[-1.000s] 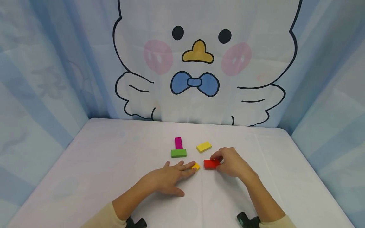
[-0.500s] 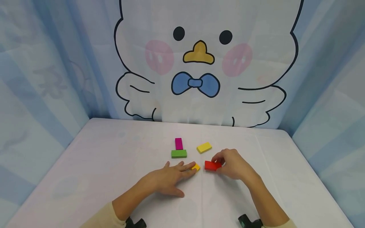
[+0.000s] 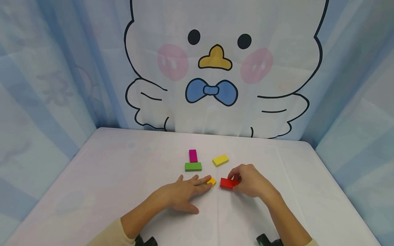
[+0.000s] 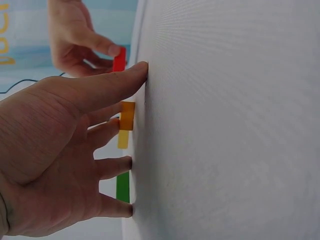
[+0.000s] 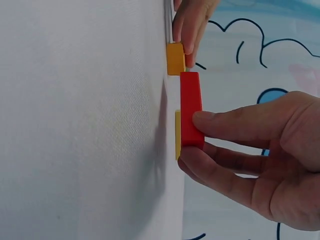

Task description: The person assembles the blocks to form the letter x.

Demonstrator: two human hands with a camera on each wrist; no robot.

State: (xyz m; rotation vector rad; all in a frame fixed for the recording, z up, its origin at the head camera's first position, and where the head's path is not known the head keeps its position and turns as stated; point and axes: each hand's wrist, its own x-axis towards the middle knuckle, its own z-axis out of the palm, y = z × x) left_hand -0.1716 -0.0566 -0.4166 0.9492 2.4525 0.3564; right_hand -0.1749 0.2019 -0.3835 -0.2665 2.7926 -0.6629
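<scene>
- The left hand [image 3: 184, 194] lies palm down with its fingers spread and nearly straight, thumb and some fingertips meeting the white, finely textured tabletop [image 3: 92, 188]; two fingers touch an orange-yellow rectangular block [image 3: 211, 181] without curling round it.
- The right hand [image 3: 250, 181] pinches a smooth red rectangular block [image 3: 226, 183] between thumb and bent fingers, one end of it pointing towards the left hand; the block seems to be just above the tabletop, with a shadow beside it.
- The red and orange-yellow blocks sit near each other, apart, in the gap between the hands.
- Beyond that gap, a lighter yellow rectangular block [image 3: 220, 160] lies slanted.
- Ahead of the left hand's fingertips, a green rectangular block [image 3: 193, 167] lies crosswise, a magenta rectangular block [image 3: 193, 156] meeting its far side.
- Past the hands hangs a pale blue-and-white fabric backdrop [image 3: 212, 119] printed with a chick in a blue bow tie.
- Beyond the right hand, the left wrist view catches yellow lettering [image 4: 4, 35], sideways and cut off, too partial to read surely.
</scene>
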